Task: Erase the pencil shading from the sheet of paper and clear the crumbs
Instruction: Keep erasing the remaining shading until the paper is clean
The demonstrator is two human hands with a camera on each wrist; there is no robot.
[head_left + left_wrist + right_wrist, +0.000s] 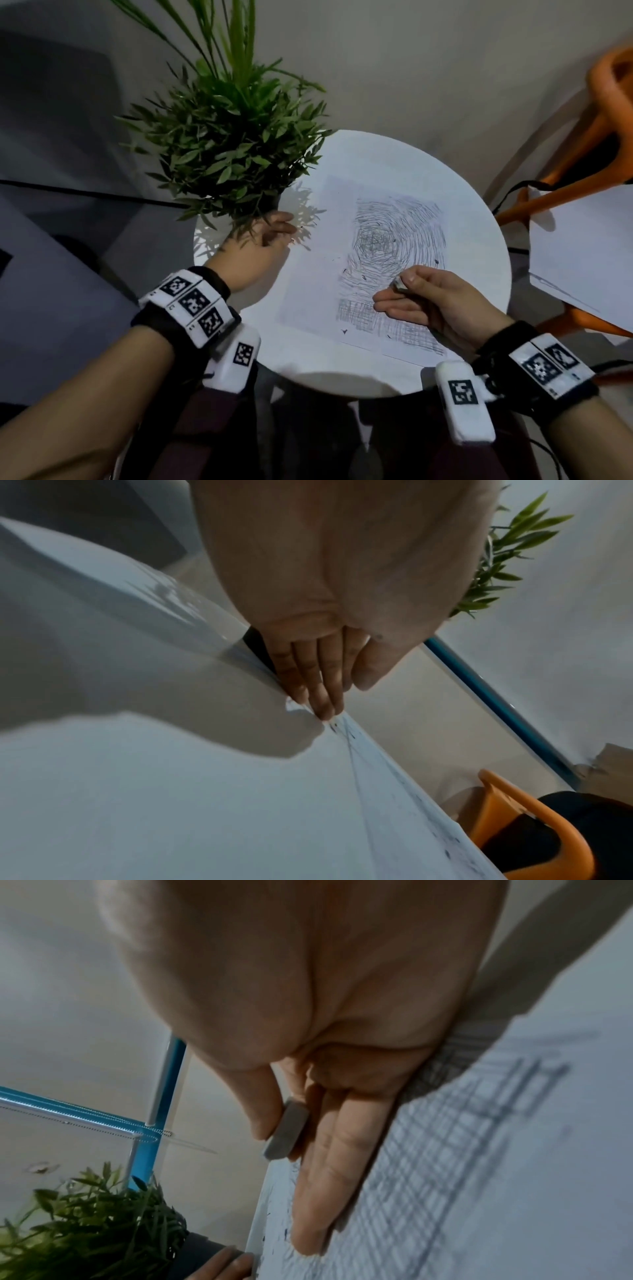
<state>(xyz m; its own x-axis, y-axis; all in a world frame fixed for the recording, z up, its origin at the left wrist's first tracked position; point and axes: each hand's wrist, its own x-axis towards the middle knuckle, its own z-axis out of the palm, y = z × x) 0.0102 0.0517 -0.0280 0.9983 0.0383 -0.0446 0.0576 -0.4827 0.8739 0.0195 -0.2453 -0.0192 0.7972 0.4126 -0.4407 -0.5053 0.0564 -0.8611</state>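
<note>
A white sheet of paper (318, 260) lies on the round white table (479, 240), covered with swirled and cross-hatched pencil shading (397, 233). Dark crumbs (344, 331) dot the sheet. My right hand (424, 298) pinches a small grey eraser (399, 284) between thumb and forefinger, with its other fingers stretched flat on the hatched area (445, 1150); the eraser (287, 1131) is lifted just off the paper. My left hand (260, 240) lies flat with straight fingers (318, 693) on the sheet's left edge, beside the plant.
A potted green plant (226, 144) stands at the table's far left, leaves overhanging my left hand. An orange chair (582, 137) and another white sheet (582, 250) are at the right. The table's near rim (342, 383) is just before my knees.
</note>
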